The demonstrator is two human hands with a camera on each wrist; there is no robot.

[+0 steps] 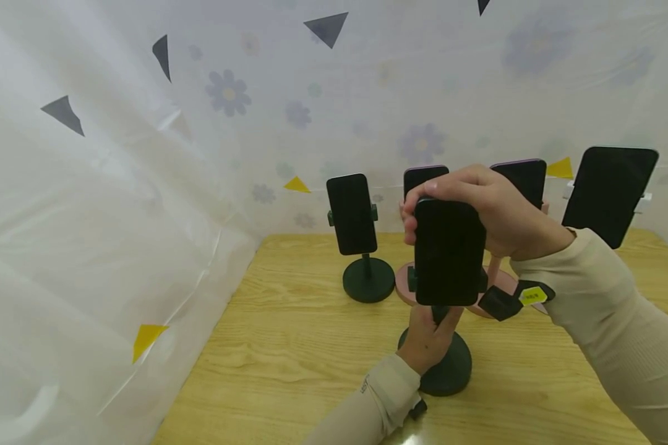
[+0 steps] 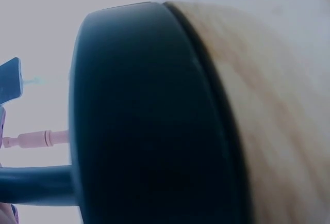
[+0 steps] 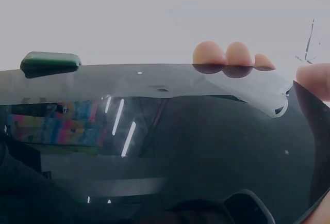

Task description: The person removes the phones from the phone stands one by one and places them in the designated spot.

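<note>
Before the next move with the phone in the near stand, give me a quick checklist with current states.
1. Right hand grips the phone by its top edge: ok.
2. Left hand holds the stand stem under the phone: ok.
3. Stand base flat on the wooden table: ok.
4. Phone seated in the clamp: cannot tell.
5. Near phone apart from the pink stands behind: cannot tell.
</note>
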